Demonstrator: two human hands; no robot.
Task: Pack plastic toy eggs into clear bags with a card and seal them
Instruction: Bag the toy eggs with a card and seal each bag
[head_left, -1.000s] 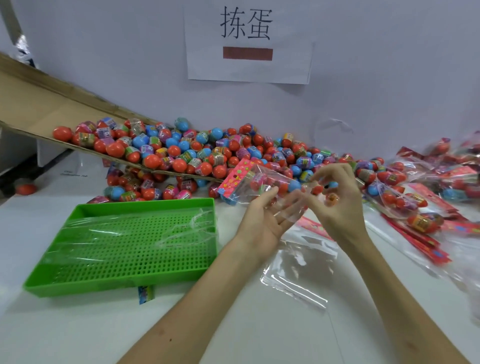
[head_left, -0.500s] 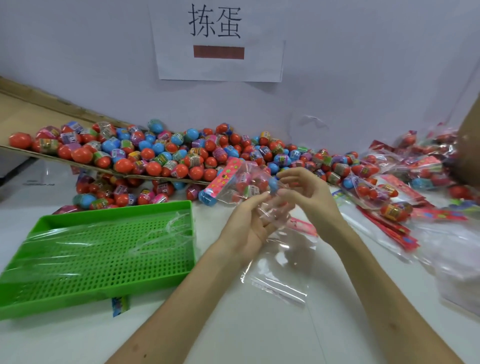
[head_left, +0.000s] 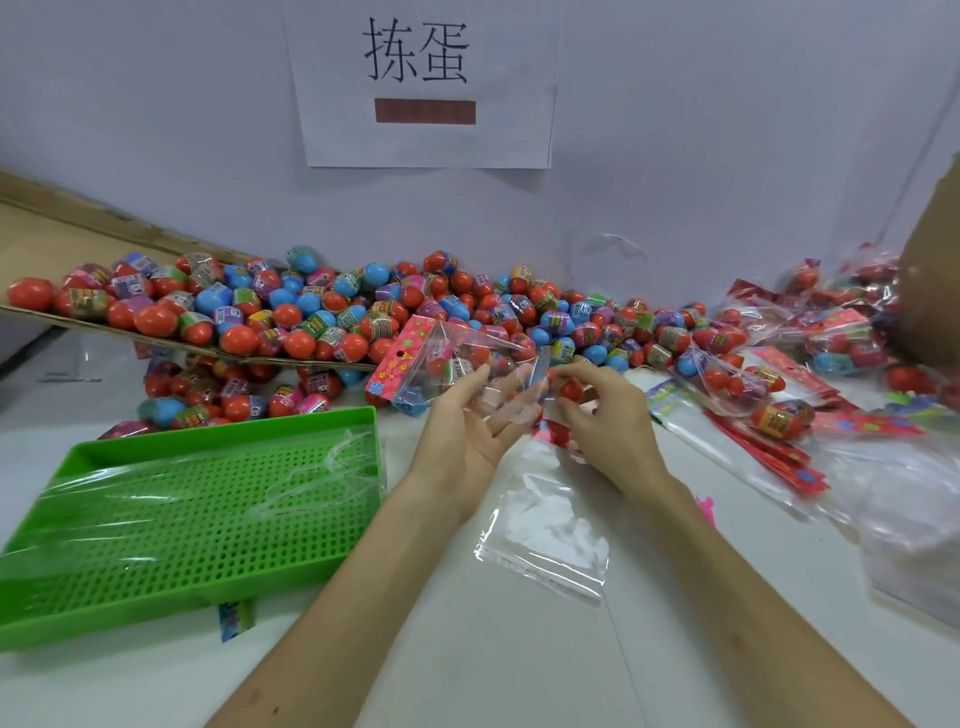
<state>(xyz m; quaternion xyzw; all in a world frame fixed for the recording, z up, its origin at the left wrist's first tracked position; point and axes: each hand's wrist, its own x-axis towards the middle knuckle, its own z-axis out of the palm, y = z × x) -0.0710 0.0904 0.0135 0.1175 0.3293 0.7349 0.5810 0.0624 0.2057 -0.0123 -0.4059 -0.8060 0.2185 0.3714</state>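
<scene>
Head view: two bare hands work a clear bag of toy eggs above a white table.
The left hand, palm up, grips the clear bag, thumb on top; a pink card fills its far end. The right hand pinches a red egg at the bag's mouth. Loose eggs are heaped behind, and a green tray lies to the left.

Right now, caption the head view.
Left hand holds a clear plastic bag; right hand pinches a red plastic egg.

The clear bag is showing glossy, crinkly plastic; the eggs are gleaming smooth; the ramp is looking like matt cardboard.
</scene>
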